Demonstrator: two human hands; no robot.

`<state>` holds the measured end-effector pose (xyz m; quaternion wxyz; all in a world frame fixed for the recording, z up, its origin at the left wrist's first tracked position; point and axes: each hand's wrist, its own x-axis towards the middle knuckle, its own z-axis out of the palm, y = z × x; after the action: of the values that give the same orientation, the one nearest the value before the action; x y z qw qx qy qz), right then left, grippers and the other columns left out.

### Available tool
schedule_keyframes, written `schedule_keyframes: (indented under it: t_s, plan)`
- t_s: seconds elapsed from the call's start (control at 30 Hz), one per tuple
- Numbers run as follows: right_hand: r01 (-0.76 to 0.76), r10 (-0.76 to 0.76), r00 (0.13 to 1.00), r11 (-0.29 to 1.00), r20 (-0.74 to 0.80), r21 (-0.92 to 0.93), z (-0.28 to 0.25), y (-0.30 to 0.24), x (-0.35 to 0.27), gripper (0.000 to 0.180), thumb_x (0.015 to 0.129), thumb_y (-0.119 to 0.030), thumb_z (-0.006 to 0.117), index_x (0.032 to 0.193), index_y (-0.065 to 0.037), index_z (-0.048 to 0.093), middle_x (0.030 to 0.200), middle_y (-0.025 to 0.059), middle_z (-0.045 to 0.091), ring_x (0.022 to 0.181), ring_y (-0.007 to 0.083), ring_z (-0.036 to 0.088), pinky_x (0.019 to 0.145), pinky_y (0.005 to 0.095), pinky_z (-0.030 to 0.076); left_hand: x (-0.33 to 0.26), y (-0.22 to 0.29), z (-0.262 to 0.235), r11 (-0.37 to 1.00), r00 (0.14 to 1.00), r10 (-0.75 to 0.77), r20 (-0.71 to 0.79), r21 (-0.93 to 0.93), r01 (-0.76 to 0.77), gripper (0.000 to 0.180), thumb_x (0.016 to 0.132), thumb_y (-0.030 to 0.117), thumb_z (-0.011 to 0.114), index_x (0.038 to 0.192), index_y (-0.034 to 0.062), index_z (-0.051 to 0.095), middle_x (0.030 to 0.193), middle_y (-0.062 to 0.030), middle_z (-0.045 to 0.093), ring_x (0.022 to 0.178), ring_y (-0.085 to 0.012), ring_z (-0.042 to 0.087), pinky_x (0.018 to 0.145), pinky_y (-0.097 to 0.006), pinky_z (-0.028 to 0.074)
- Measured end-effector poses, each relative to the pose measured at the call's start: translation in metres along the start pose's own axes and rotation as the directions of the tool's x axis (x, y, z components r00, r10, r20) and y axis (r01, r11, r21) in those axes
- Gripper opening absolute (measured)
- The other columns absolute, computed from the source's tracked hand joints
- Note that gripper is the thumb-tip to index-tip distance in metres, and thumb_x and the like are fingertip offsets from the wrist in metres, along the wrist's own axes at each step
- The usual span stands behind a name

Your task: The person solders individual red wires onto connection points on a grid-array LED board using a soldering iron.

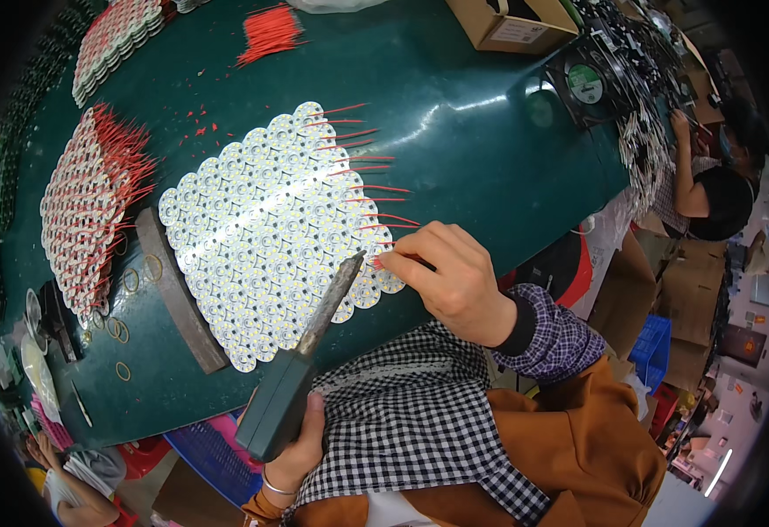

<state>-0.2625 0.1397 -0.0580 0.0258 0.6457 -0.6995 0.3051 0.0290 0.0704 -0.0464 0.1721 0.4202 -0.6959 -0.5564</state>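
A panel of white round LED circuit boards [266, 206] lies on the green table, with a row of red wires [375, 188] sticking out from its right edge. My left hand [301, 452] is closed around the dark green handle of a soldering gun [281, 400]. The gun's metal tip reaches the panel's lower right corner, close to my right fingertips; whether it touches cannot be made out. My right hand [454, 279] pinches a short red wire [379, 262] at that corner, most of it hidden by the fingers.
A dark curved bar [178, 294] lies along the panel's left side. Beyond it sits a stack of boards with red wires [86, 211]. Loose red wires [270, 33] and a cardboard box [516, 26] are at the back. Another person [718, 189] works at the right.
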Motion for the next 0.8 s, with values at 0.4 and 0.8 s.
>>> schedule_keyframes:
  t_s: [0.4,0.8]
  plan:
    - [0.029,-0.029,0.999,1.0,-0.03,-0.007,-0.013,0.002,-0.022,0.025,0.077,-0.007,0.069,0.102,-0.002,0.07,0.094,0.007,0.066,0.086,0.0245,0.065,0.079,0.0372,0.053,0.004,0.004,-0.005,0.996,0.993,0.085,0.084,-0.007,-0.085,0.038,0.09,-0.003,0.073,0.127,-0.0016,0.066,0.117,-0.0108,0.071,0.089,-0.0138,0.066,0.078,-0.028,0.054]
    - [-0.002,0.003,0.999,1.0,-0.048,0.006,-0.012,-0.002,-0.02,0.023,0.074,0.0,0.07,0.097,-0.003,0.072,0.087,0.0052,0.066,0.077,0.0226,0.065,0.07,0.0349,0.051,0.013,0.019,0.005,0.997,0.995,0.032,0.092,0.066,-0.038,0.025,0.085,0.002,0.076,0.11,-0.0027,0.07,0.098,-0.0106,0.07,0.084,-0.0175,0.065,0.075,-0.029,0.052]
